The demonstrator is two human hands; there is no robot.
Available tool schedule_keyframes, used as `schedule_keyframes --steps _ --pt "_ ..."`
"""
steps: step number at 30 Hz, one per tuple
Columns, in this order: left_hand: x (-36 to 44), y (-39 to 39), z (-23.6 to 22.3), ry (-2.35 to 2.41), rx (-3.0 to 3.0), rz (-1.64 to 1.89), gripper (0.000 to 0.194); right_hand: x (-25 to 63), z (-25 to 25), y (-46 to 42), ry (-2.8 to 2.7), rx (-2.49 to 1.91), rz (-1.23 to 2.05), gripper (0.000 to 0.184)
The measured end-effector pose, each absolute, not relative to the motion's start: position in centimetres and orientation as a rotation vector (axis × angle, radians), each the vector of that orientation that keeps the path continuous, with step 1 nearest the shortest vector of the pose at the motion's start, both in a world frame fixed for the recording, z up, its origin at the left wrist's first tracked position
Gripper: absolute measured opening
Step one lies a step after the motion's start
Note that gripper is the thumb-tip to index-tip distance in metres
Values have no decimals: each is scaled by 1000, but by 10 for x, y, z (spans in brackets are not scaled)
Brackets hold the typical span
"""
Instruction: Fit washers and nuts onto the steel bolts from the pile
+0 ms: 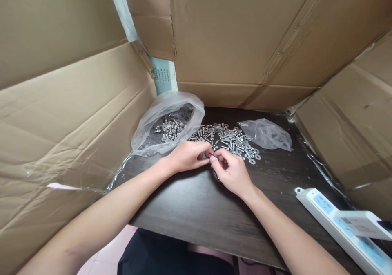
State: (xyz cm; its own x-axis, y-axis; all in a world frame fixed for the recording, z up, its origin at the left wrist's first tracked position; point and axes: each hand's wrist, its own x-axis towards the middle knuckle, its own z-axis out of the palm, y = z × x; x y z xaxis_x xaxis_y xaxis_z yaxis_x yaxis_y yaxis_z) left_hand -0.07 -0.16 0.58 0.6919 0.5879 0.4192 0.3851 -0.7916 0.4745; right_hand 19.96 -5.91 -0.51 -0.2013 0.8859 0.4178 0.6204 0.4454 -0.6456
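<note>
My left hand [191, 155] and my right hand [230, 171] meet over the dark table, fingertips pinched together. Between them is a small shiny metal bolt [214, 157], partly covered by the fingers. My right thumb and forefinger grip it. The left fingertips are closed at its other end, and whatever else they hold is too small to tell. Just beyond the hands lies a loose pile of silver bolts [234, 142] mixed with nuts and flat washers [252, 161]. An open clear plastic bag [143, 134] of metal fasteners [173, 130] stands behind my left hand.
A smaller plastic bag [269, 134] lies at the back right. On the right edge is a white power strip [321, 213] with a white plug-in piece [357, 222]. Cardboard walls [245, 42] enclose the dark table [190, 203] on the left, back and right.
</note>
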Motion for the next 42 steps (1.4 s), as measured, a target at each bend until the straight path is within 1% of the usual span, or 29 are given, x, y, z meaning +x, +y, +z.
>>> schedule_keyframes --steps 6,14,25,33,42 --pt "-1 -1 7 765 2542 802 10 200 -5 -59 -1926 -1265 432 21" --pt "-1 -1 6 769 2553 796 11 200 -7 -58 -1905 -1248 388 13" --pt "0 -2 7 757 2556 803 10 201 -6 -58 -1938 -1243 422 21" --pt "-1 -1 6 748 2560 816 11 201 -7 -58 -1936 -1249 385 14" --pt "1 -2 3 762 2570 822 10 199 -6 -58 -1953 -1252 410 21"
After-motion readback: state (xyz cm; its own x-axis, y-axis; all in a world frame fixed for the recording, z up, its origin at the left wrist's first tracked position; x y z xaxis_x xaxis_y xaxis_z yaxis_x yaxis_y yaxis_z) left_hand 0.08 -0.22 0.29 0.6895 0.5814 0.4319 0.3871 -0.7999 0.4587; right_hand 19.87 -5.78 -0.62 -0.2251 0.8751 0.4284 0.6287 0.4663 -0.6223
